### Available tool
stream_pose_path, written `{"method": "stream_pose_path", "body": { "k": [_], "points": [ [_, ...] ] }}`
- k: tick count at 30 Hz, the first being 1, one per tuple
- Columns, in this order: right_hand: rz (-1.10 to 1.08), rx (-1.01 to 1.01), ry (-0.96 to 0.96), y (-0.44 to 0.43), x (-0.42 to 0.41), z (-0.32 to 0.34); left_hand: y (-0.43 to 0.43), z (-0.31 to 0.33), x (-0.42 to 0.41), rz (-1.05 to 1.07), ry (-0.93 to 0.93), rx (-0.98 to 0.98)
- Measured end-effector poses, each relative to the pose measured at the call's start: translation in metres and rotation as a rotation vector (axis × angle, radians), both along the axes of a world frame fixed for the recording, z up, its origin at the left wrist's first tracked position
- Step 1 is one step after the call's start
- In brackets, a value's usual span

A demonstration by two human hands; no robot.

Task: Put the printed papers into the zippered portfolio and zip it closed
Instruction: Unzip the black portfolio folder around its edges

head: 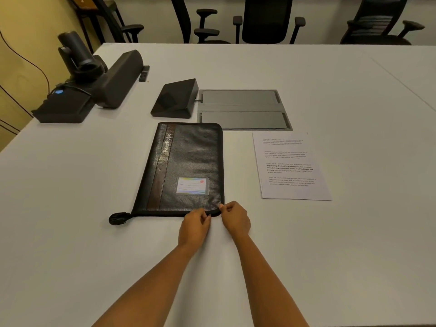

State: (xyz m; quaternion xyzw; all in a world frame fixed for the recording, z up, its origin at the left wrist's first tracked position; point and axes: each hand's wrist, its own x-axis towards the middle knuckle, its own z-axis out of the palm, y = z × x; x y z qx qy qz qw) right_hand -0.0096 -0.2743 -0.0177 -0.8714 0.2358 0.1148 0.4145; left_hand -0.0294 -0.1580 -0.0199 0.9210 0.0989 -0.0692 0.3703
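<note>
The zippered portfolio is lying flat and closed on the white counter, its black cover facing up with a brown stripe, the word "Portfolio" and a small card window showing. A short black strap is trailing from its near left corner. Both hands are meeting at the near right corner of the case: the left hand is pinching the near edge with curled fingers, and the right hand is gripping the rounded corner with its fingers bent, thumb and forefinger closing on the zipper edge; the pull itself is too small to make out. The printed papers are resting as a neat stack on the counter to the right of the portfolio, well apart from it and untouched. Beyond the portfolio a dark wedge-shaped device is sitting beside a grey recessed panel, and a conference camera unit is standing at the far left. Office chairs are lining the far side.
</note>
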Motion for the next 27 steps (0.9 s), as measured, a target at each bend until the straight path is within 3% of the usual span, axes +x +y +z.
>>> {"method": "stream_pose_path", "body": {
  "k": [5,15,22,27],
  "points": [
    [0.002,-0.025,-0.021,0.002,-0.003,0.0,0.017,-0.003,0.001,-0.093,-0.058,0.092],
    [0.035,0.085,0.034,-0.004,0.002,0.005,-0.002,-0.008,-0.003,-0.133,-0.096,0.027],
    [0.042,0.038,0.041,-0.003,0.004,0.006,0.029,-0.001,0.009,-0.313,-0.115,0.121],
    [0.052,0.032,0.072,-0.003,0.005,0.005,0.021,-0.002,0.004,-0.251,-0.113,0.121]
  ]
}}
